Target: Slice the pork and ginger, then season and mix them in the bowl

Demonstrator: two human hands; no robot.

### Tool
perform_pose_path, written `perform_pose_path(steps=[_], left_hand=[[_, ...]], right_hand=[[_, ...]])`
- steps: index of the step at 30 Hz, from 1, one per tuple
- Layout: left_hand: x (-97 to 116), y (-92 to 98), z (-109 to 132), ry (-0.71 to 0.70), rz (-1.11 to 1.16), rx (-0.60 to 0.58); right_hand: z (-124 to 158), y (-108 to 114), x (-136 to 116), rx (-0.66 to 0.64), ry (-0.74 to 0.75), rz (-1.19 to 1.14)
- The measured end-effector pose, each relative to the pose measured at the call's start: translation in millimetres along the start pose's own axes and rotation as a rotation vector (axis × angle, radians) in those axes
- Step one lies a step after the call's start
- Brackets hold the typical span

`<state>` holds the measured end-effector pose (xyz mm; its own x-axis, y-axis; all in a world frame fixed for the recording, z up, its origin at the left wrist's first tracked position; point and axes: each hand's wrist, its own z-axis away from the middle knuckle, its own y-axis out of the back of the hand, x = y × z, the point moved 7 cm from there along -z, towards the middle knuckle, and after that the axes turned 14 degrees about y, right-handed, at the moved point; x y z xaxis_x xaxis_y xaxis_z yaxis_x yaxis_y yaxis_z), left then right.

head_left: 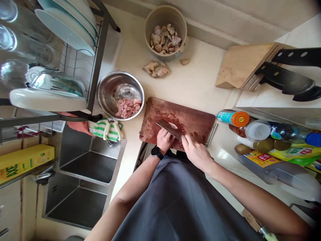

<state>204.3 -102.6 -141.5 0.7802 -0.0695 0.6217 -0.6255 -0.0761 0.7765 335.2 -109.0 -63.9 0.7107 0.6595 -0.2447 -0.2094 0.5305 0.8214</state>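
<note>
My right hand (197, 153) is closed round the handle of a kitchen knife (169, 130), low over the near half of a reddish-brown cutting board (160, 110). The blade slants up to the left. Just beyond it, a small pale pink slice (173, 125) shows on the board; it looks like raw meat. On the near side of the blade, my left hand (165, 139) has its fingers curled and pressed together against it. The blade hides whatever is under those fingertips. Wet patches darken the board.
A steel bowl (102, 90) holding cut raw meat (128, 107) stands left of the board. Behind are ginger (156, 69) and a colander (147, 25) of garlic cloves. Rightward stand a knife block (240, 65) and bottles (260, 130); leftward, a dish rack (100, 50) and sink (115, 170).
</note>
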Motion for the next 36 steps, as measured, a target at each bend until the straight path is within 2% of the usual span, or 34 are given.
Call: perform_pose_path(steps=[4,6,8,12,14,16,20,22,24,29,31,36], left_hand=[[-3,-0.2,2,0.013,0.031,-0.004],[-4,-0.3,3,0.014,0.019,0.001],[-3,-1.2,3,0.0,-0.006,-0.003],[0,-3.2,1,-0.02,-0.063,-0.025],[2,-2.7,-1,-0.025,-0.071,-0.029],[3,-1.5,-2,-0.031,-0.063,-0.027],[2,-0.6,-2,-0.013,-0.045,-0.045],[3,0.1,-3,-0.007,-0.036,-0.053],[5,2.0,-4,-0.015,-0.021,-0.046],[7,3.2,-2,-0.058,0.032,-0.045],[4,0.9,2,-0.057,0.025,-0.054],[-3,-2.4,7,-0.042,0.001,-0.036]], right_hand=[[-45,20,-3,-0.001,0.016,-0.04],[-53,22,-4,-0.002,0.026,-0.048],[-44,14,-2,-0.012,0.026,-0.035],[3,-19,12,-0.095,0.013,-0.004],[13,-28,17,-0.129,0.017,-0.011],[0,-23,17,-0.132,0.033,-0.036],[-54,7,9,-0.077,0.062,-0.128],[-62,13,12,-0.068,0.055,-0.166],[-49,6,19,-0.083,0.032,-0.187],[12,-26,26,-0.077,-0.033,-0.169],[23,-28,17,-0.06,-0.017,-0.129],[28,-21,2,-0.065,0.03,-0.031]])
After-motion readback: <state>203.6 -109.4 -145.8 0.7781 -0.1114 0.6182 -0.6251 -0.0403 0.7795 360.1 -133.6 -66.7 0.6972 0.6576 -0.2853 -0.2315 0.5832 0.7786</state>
